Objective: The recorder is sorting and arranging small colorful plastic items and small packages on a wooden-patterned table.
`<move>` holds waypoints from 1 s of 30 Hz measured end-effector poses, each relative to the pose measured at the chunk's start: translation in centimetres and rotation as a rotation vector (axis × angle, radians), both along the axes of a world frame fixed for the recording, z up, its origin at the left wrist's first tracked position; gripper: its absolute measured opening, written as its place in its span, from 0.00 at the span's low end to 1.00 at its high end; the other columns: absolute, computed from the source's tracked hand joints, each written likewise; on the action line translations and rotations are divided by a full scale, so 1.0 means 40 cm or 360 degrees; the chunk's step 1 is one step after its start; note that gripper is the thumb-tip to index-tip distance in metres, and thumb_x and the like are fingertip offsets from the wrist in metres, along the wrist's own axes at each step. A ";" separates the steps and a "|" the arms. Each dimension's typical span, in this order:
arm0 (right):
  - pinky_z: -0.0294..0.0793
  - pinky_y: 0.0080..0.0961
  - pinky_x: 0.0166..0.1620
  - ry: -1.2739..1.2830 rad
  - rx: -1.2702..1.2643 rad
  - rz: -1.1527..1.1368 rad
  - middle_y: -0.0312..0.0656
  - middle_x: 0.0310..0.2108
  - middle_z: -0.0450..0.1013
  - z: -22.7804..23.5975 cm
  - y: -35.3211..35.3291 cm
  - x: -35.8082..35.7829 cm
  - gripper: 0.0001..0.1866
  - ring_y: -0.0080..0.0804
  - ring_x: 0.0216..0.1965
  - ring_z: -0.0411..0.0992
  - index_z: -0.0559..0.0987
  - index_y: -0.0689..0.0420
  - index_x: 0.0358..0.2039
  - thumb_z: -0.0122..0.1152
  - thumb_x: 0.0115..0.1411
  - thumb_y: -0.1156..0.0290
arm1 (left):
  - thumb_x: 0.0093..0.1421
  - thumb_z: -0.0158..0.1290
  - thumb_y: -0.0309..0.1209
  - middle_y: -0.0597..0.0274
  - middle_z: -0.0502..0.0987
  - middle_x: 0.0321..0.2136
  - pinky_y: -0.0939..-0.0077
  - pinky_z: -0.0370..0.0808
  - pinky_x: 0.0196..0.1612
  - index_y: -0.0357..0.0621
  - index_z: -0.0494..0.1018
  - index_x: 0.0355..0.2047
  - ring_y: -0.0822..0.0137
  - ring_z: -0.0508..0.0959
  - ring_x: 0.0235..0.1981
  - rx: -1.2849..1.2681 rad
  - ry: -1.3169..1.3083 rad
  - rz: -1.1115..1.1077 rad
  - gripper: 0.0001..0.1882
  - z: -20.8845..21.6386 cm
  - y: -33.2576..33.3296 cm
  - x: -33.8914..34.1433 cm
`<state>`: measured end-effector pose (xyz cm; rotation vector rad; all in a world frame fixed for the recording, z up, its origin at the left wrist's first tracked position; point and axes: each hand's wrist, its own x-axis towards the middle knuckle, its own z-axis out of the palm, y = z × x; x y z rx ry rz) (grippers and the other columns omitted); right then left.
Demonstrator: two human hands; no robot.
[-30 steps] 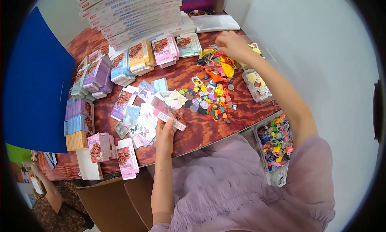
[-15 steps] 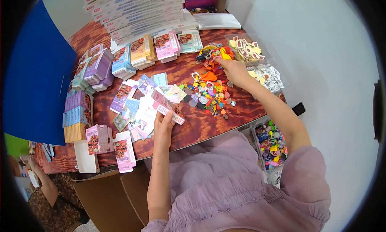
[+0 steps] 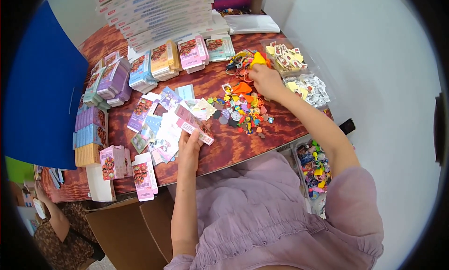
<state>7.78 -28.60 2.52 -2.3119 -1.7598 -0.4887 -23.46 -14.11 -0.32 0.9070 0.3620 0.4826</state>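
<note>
My left hand (image 3: 189, 150) is closed round a small pink cardboard box (image 3: 199, 132), held tilted over the near part of the table. My right hand (image 3: 269, 83) reaches into a pile of colourful small soft pieces (image 3: 241, 64). Its fingers are bent together at the pile's near edge, and what they pinch is hidden. A bright yellow piece (image 3: 258, 59) lies just beyond the fingers. Nearer to me spreads a heap of small trinkets (image 3: 248, 108). Beside the held box lie loose cards and stickers (image 3: 168, 134).
Stacks of small boxes (image 3: 166, 59) line the back and left, before tall piled cartons (image 3: 159, 17). Clear trays (image 3: 285, 59) of small packets stand at the right. A bin of trinkets (image 3: 313, 167) sits below the table edge. Another person's arm (image 3: 56, 218) shows at lower left.
My right hand has drawn slightly toward me within the colourful pile. A yellow piece now shows on top there. My left hand and the pink box have hardly moved.
</note>
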 end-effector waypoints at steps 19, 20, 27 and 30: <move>0.76 0.34 0.45 0.2233 0.0475 -0.0233 0.40 0.39 0.78 0.307 0.028 0.190 0.06 0.32 0.38 0.76 0.76 0.57 0.36 0.51 0.60 0.74 | 0.67 0.52 0.35 0.52 0.73 0.51 0.63 0.76 0.54 0.33 0.61 0.59 0.59 0.76 0.53 -0.0006 -0.0001 0.0018 0.25 -0.002 -0.004 -0.003; 0.76 0.34 0.44 0.1818 0.0187 -0.0551 0.38 0.39 0.78 0.294 0.033 0.192 0.07 0.32 0.39 0.77 0.78 0.56 0.36 0.52 0.60 0.74 | 0.67 0.52 0.35 0.52 0.73 0.50 0.63 0.76 0.54 0.33 0.61 0.59 0.60 0.76 0.53 -0.0022 -0.0014 0.0019 0.25 0.000 -0.006 -0.001; 0.72 0.41 0.48 0.0619 -0.0268 -0.0069 0.47 0.42 0.76 0.200 0.059 0.039 0.12 0.46 0.46 0.73 0.82 0.56 0.38 0.58 0.51 0.75 | 0.68 0.50 0.39 0.48 0.71 0.54 0.62 0.73 0.57 0.33 0.58 0.61 0.54 0.74 0.57 0.0084 0.0007 0.0004 0.28 -0.002 -0.003 -0.002; 0.69 0.42 0.51 0.0204 -0.0481 0.0030 0.41 0.45 0.73 0.121 0.059 -0.008 0.12 0.40 0.53 0.68 0.82 0.52 0.36 0.61 0.49 0.73 | 0.67 0.50 0.39 0.48 0.71 0.54 0.63 0.73 0.56 0.33 0.58 0.61 0.54 0.74 0.57 0.0085 0.0046 -0.0007 0.29 0.000 0.001 -0.005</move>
